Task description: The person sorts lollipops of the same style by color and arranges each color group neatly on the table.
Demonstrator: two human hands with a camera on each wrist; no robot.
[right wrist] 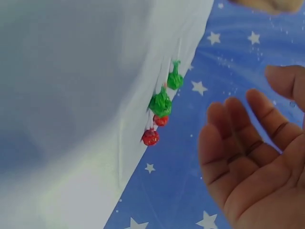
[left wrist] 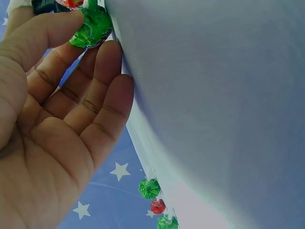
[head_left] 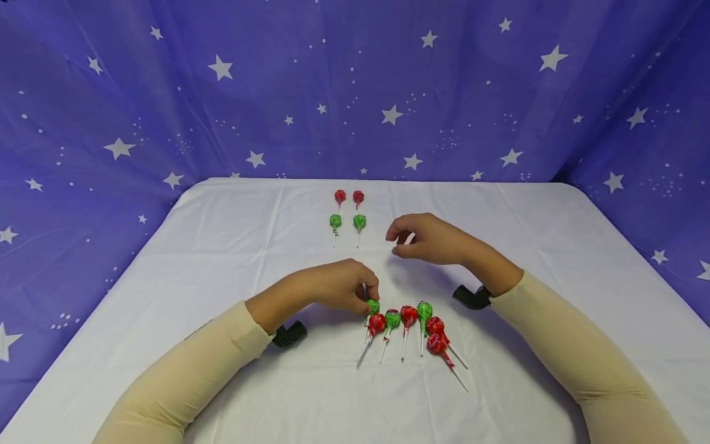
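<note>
My left hand [head_left: 339,283] pinches a green lollipop [left wrist: 94,27] by its wrapped head, thumb on one side and fingertips on the other. Beside that lollipop, a loose row runs to the right: a red lollipop [head_left: 376,324], a green one [head_left: 392,319], a red one [head_left: 408,316], another green one [head_left: 424,310] and two more reds, their white sticks pointing toward me. My right hand [head_left: 427,239] hovers above the cloth with relaxed, slightly bent fingers and holds nothing. To its left lie two green lollipops [head_left: 359,222], with two red lollipops [head_left: 340,196] behind them.
A white cloth [head_left: 222,265] covers the table. Behind it hangs a purple-blue curtain [head_left: 333,80] with white stars. Dark wrist devices show under both sleeves, one beneath the left wrist [head_left: 289,333] and one beneath the right [head_left: 471,298].
</note>
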